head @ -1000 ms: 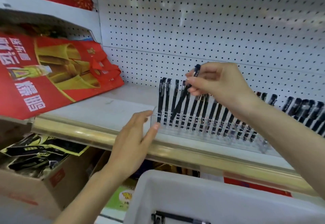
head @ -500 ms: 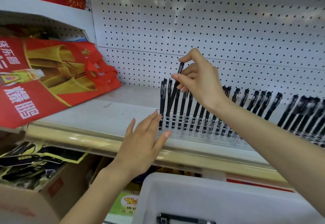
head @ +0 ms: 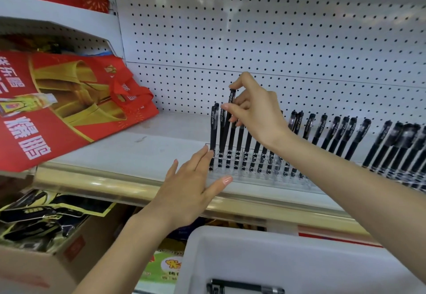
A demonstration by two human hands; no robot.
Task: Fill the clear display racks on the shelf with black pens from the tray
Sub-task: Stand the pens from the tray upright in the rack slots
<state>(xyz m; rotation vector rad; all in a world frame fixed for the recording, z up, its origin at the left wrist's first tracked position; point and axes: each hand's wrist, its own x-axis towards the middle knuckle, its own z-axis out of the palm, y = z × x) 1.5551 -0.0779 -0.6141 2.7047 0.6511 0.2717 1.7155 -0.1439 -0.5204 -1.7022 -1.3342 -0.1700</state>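
Black pen (head: 227, 130): tilted before, now near-upright in clear rack (head: 253, 179), left end; nearly seated. Right hand (head: 258, 113) fingers pinch it; left hand (head: 191, 188) flat.

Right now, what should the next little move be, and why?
Probably push the pen straight down to seat it: the right hand pinches its top, it stands higher than its neighbours, and the left hand rests against the clear rack.
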